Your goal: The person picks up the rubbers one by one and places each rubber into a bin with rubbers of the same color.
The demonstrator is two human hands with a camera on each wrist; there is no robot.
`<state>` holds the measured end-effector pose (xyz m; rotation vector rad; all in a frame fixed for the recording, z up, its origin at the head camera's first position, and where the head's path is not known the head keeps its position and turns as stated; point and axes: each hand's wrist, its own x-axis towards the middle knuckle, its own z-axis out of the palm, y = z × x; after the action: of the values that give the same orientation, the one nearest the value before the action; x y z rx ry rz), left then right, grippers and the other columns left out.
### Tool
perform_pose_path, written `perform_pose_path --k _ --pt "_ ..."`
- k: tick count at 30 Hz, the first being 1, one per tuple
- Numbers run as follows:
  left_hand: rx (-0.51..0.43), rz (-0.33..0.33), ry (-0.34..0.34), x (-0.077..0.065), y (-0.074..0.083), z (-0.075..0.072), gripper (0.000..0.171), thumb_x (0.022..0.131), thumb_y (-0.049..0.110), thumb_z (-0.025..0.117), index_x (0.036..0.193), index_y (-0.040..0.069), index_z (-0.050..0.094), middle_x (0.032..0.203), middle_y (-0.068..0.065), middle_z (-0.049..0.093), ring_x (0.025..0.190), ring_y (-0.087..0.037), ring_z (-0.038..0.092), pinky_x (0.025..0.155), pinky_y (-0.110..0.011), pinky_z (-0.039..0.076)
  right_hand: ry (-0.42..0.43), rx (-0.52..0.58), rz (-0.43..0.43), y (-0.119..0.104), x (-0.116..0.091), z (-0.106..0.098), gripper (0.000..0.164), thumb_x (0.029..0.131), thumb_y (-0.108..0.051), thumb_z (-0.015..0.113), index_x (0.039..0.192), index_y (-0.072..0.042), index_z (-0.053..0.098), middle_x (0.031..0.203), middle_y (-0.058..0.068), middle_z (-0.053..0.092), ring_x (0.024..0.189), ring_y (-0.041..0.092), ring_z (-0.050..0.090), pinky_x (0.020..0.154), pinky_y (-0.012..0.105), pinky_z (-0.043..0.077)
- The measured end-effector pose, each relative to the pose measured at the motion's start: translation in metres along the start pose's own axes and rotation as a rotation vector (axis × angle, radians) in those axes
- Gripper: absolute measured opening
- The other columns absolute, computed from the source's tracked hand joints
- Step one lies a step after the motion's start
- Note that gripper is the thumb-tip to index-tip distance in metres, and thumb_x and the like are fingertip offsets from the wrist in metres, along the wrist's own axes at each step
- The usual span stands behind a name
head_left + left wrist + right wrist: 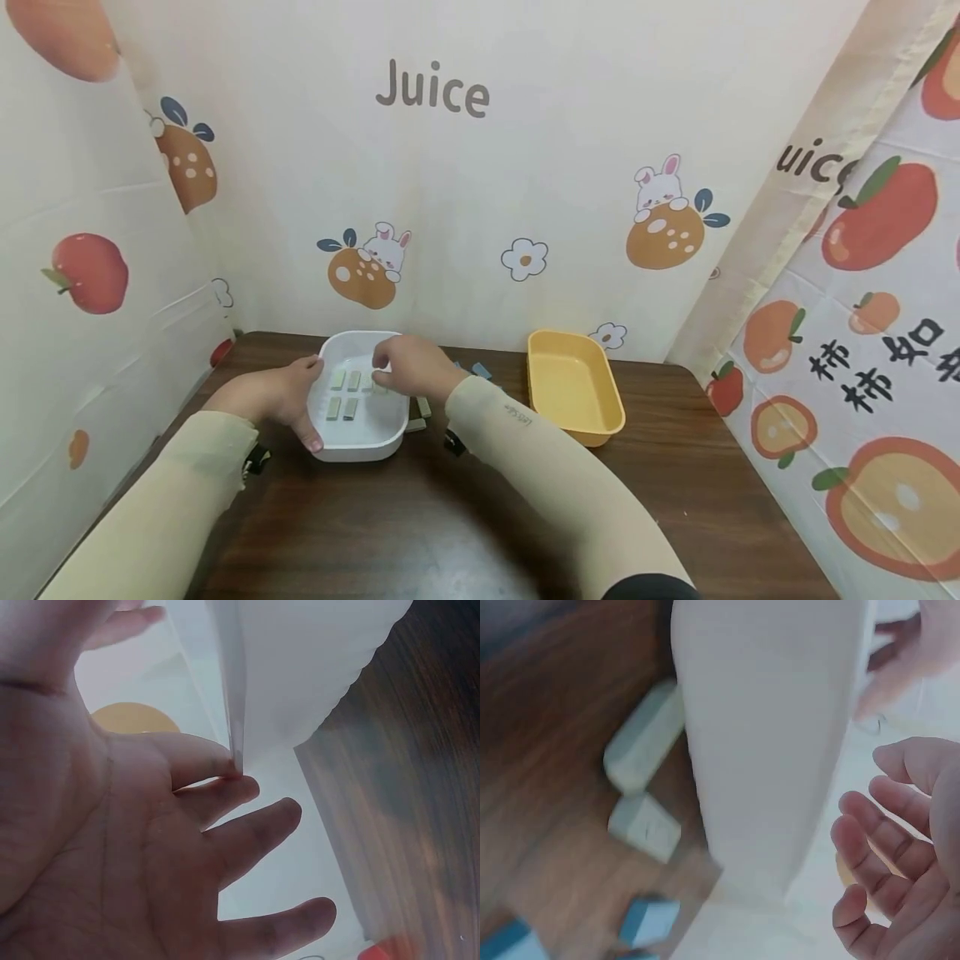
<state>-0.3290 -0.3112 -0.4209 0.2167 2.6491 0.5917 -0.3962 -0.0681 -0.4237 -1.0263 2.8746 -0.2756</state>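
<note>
A white plastic tray (360,446) stands on the table, with several small pale green blocks (333,408) laid in rows inside it. My left hand (281,396) is at the tray's left side, thumb near the front corner and fingers at the back. In the left wrist view, those fingers (255,840) are spread and fairly straight, one touching the tray's rim (234,705). Over the tray's right part is my right hand (412,367), its fingertips close above the blocks in the back row. The right wrist view shows its fingers (889,840) loosely bent, with nothing visible between them.
Just right of the white tray, pale green blocks (645,825) lie on the wooden table (360,525). Blue blocks (651,921) are farther back, partly behind the right forearm. A yellow tray (577,392) stands to the right. Printed fabric (480,183) hangs behind the table and at both sides.
</note>
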Motion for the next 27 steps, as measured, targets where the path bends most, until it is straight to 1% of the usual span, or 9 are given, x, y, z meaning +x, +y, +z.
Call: perform_pose_path --k 6,10,13,16,19,21,23,24,27 --pt "0.001 -0.012 -0.004 0.001 0.001 0.0 0.168 0.057 0.048 0.113 0.175 -0.012 0.009 0.176 -0.044 0.017 0.147 -0.063 0.041 0.125 -0.084 0.037 0.026 0.092 0.071 0.029 -0.01 -0.008 0.02 0.112 -0.034 0.073 0.121 -0.017 0.081 0.116 -0.004 0.08 0.098 0.013 0.07 0.086 0.03 0.061" --pt "0.015 -0.017 -0.018 0.002 0.0 -0.001 0.168 0.059 0.052 0.112 0.176 -0.011 0.009 0.178 -0.043 0.013 0.149 -0.065 0.038 0.124 -0.085 0.037 0.027 0.104 0.046 0.048 -0.017 -0.005 0.013 0.109 -0.028 0.075 0.105 -0.018 0.082 0.094 -0.004 0.077 0.084 0.014 0.067 0.074 0.027 0.058" --pt "0.041 -0.018 -0.022 0.004 0.0 -0.001 0.166 0.06 0.051 0.112 0.175 -0.013 0.011 0.178 -0.044 0.011 0.151 -0.067 0.037 0.125 -0.085 0.037 -0.028 0.083 0.031 0.057 -0.021 0.0 0.012 0.107 -0.026 0.077 0.099 -0.02 0.082 0.089 -0.005 0.075 0.08 0.014 0.067 0.07 0.027 0.057" --pt "0.06 -0.014 -0.021 0.01 -0.004 0.0 0.165 0.06 0.049 0.113 0.174 -0.015 0.012 0.177 -0.044 0.011 0.153 -0.069 0.036 0.124 -0.084 0.038 -0.122 0.083 0.041 0.062 -0.025 0.004 0.007 0.106 -0.025 0.08 0.105 -0.02 0.084 0.099 -0.006 0.078 0.087 0.013 0.07 0.077 0.029 0.061" --pt "0.065 -0.005 -0.022 0.024 -0.018 0.004 0.17 0.056 0.055 0.113 0.176 -0.011 0.012 0.179 -0.042 0.009 0.155 -0.069 0.034 0.123 -0.084 0.039 -0.209 0.098 0.037 0.065 -0.027 0.007 0.009 0.104 -0.023 0.083 0.113 -0.019 0.084 0.107 -0.006 0.079 0.093 0.013 0.071 0.085 0.031 0.064" --pt "0.071 0.02 -0.017 0.037 -0.033 0.009 0.172 0.055 0.064 0.11 0.178 -0.006 0.013 0.18 -0.04 0.01 0.154 -0.07 0.033 0.121 -0.084 0.042 -0.245 0.105 0.025 0.067 -0.027 0.008 0.011 0.102 -0.021 0.084 0.113 -0.02 0.085 0.108 -0.006 0.079 0.096 0.013 0.071 0.087 0.032 0.064" --pt "0.074 0.027 -0.02 0.043 -0.039 0.01 0.175 0.052 0.069 0.108 0.179 -0.002 0.013 0.181 -0.038 0.01 0.155 -0.068 0.033 0.121 -0.083 0.043 -0.268 0.113 0.014 0.068 -0.028 0.009 0.012 0.1 -0.02 0.086 0.111 -0.021 0.085 0.108 -0.006 0.079 0.097 0.013 0.07 0.086 0.033 0.063" --pt "0.08 0.034 -0.02 0.045 -0.04 0.011 0.175 0.051 0.071 0.108 0.179 -0.002 0.013 0.181 -0.038 0.01 0.154 -0.068 0.033 0.121 -0.083 0.044 -0.276 0.117 0.007 0.069 -0.028 0.01 0.011 0.099 -0.019 0.087 0.11 -0.021 0.085 0.108 -0.006 0.078 0.097 0.013 0.07 0.085 0.032 0.063" --pt "0.089 0.026 -0.02 0.039 -0.03 0.008 0.172 0.054 0.065 0.11 0.178 -0.006 0.013 0.18 -0.04 0.011 0.154 -0.069 0.033 0.121 -0.083 0.043 -0.292 0.125 -0.012 0.07 -0.03 0.011 0.009 0.097 -0.018 0.088 0.104 -0.022 0.084 0.107 -0.006 0.077 0.097 0.013 0.069 0.083 0.031 0.061"
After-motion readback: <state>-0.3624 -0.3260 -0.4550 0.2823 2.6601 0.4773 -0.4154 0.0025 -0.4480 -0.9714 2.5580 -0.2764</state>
